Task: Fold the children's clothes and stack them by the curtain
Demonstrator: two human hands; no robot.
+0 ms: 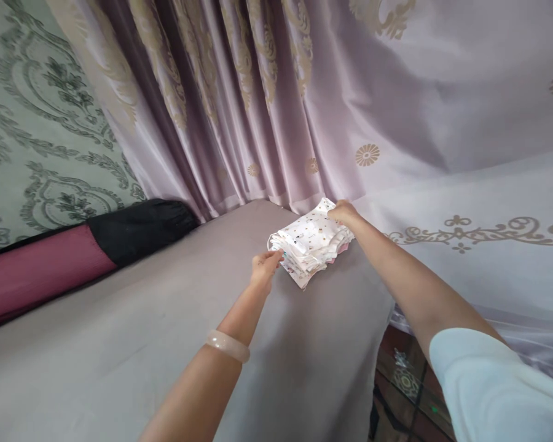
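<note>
A stack of folded white cloths (308,236) with small coloured prints lies at the far corner of a grey-covered surface (198,313). The top cloth's far edge is lifted a little, and several layers with a pink one low down show along the near side. My left hand (265,269), below a pale bangle (228,345), pinches the stack's left corner. At the upper right end, my right hand (344,212) is closed on the cloth's edge; its fingertips are partly hidden.
Mauve curtains (276,123) with gold motifs hang behind and to the right. A long pink and black padded bundle (92,252) lies along the green patterned wall (50,123) at left. Dark tiled floor (405,387) shows past the surface's right edge.
</note>
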